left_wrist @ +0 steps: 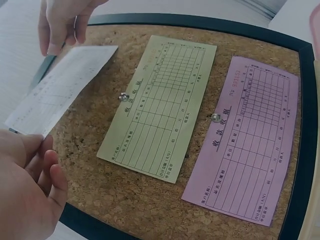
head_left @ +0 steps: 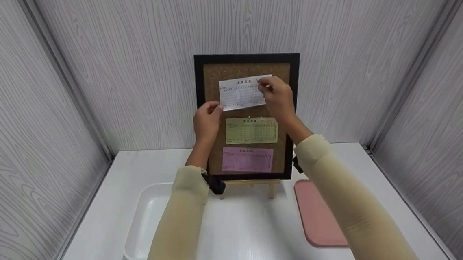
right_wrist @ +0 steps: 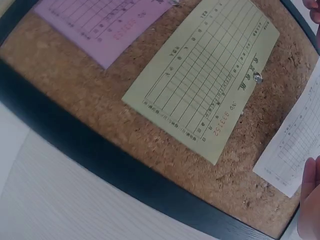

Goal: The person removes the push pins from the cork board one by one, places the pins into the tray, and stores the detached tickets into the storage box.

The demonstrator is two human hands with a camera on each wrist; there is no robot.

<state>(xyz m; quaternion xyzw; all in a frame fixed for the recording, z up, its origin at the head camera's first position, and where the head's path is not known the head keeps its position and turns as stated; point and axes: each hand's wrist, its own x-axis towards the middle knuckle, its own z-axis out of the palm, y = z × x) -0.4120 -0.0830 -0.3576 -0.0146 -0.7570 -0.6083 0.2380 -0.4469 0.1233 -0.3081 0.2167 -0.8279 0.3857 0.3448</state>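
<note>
A white receipt slip (head_left: 240, 94) with a printed grid is in front of the upper part of a black-framed cork board (head_left: 211, 74). My left hand (head_left: 207, 121) pinches its lower left corner between thumb and fingers. My right hand (head_left: 280, 96) is at the slip's upper right, fingertips bent over its printed face; I cannot tell whether it grips anything. In the left wrist view the white slip (left_wrist: 62, 90) tilts over the cork. Below it, a green slip (head_left: 252, 130) and a pink slip (head_left: 248, 159) are pinned, each with a clear pushpin (left_wrist: 124, 97) at its top edge.
The board leans on a small wooden easel (head_left: 271, 190) on a white table (head_left: 239, 235). A white tray (head_left: 135, 234) is at left, partly behind the left sleeve. At right lies a pink tray (head_left: 323, 221), partly under the right sleeve. Grey wood-grain panels (head_left: 129, 72) enclose three sides.
</note>
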